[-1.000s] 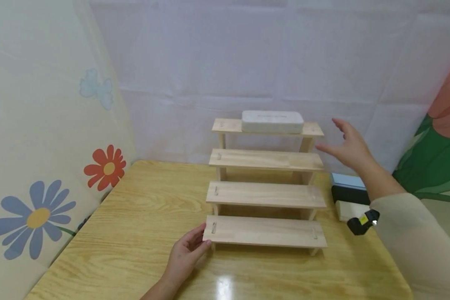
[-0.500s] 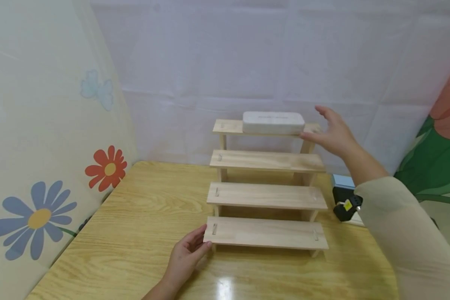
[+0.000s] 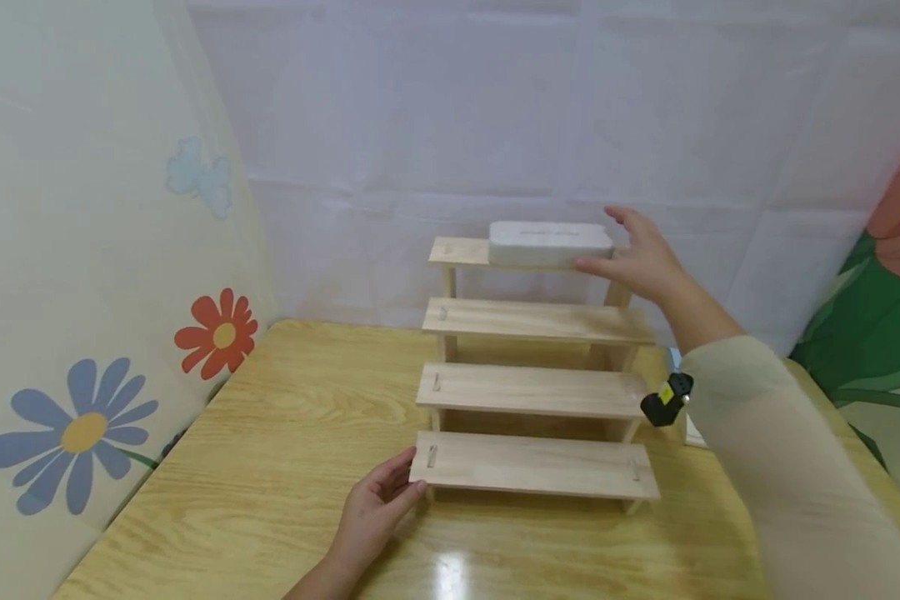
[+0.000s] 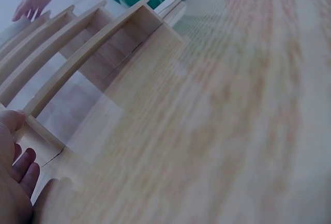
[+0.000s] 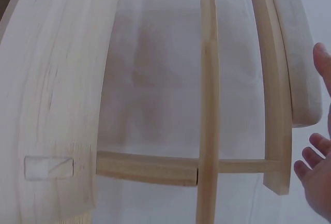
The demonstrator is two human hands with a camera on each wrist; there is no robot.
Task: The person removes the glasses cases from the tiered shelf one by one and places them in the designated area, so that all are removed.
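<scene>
A light wooden stepped stand [image 3: 532, 392] with several shelves is on the table. A white rounded oblong box [image 3: 547, 242] lies on its top shelf, toward the right. My left hand [image 3: 371, 508] holds the left end of the lowest shelf, its thumb at the front corner and fingers at the side. In the left wrist view, that thumb touches the shelf's corner. At the right end of the white box is my right hand [image 3: 641, 258], thumb and fingers spread apart. The right wrist view shows a small gap between the thumb and the box.
A black wrist camera [image 3: 667, 398] hangs under the right sleeve, in front of the stand's right side. Behind the sleeve, a white box [image 3: 694, 432] and a light blue one [image 3: 673, 358] partly show. White cloth [image 3: 390, 125] hangs behind the table [image 3: 292, 425].
My right hand has moved left from beyond the stand to the white box's right end. Its sleeve now covers most of the boxes at right. My left hand has stayed on the lowest shelf.
</scene>
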